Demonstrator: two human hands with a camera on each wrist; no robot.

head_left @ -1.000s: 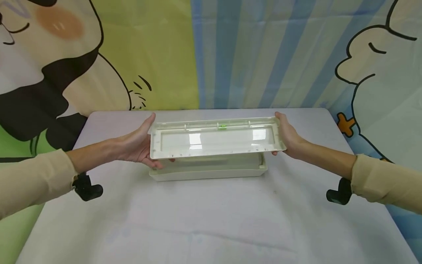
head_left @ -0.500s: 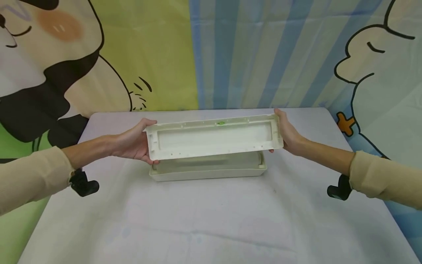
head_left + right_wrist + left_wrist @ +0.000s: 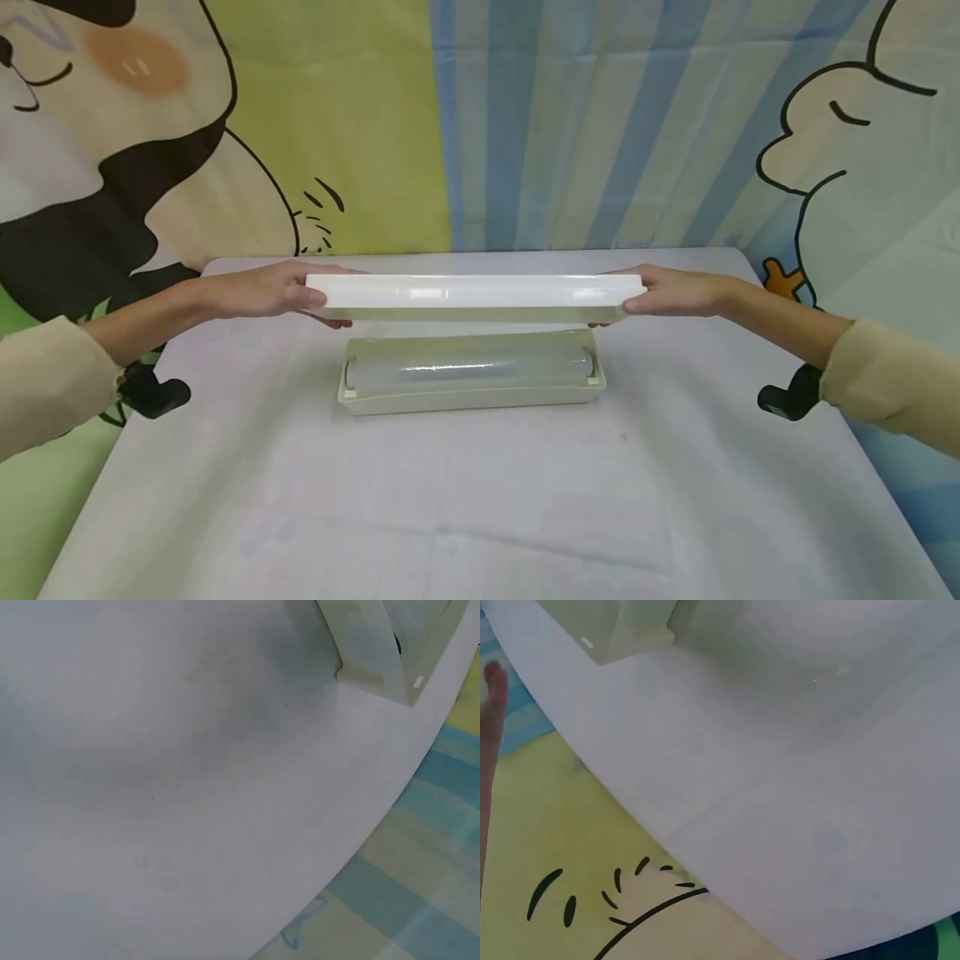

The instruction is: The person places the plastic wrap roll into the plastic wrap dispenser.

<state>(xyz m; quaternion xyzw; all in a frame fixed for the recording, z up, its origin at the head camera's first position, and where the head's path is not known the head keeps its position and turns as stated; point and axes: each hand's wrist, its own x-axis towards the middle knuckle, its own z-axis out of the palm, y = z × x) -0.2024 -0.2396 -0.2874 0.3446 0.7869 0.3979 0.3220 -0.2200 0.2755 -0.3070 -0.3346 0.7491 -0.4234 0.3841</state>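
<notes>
Both hands hold a long white plastic lid (image 3: 474, 293) level above the table in the head view. My left hand (image 3: 296, 292) grips its left end, thumb on the front face and fingers beneath. At the other end my right hand (image 3: 667, 292) grips it the same way. Below and slightly nearer stands an uncovered off-white box (image 3: 472, 402), with a roll of clear film (image 3: 465, 368) lying inside. One end of the box (image 3: 630, 637) appears at the top of the left wrist view, its other end (image 3: 375, 679) in the right wrist view.
A white-covered table (image 3: 465, 500) carries the box. Behind it hangs a printed cloth backdrop (image 3: 360, 125) with cartoon figures and stripes, close to the table's far edge. Black wrist cameras (image 3: 153, 392) hang under both sleeves.
The lid has been turned from underside facing me to its smooth outer face showing, and is now level. The hands have spread slightly outward; the film roll in the box has come into view.
</notes>
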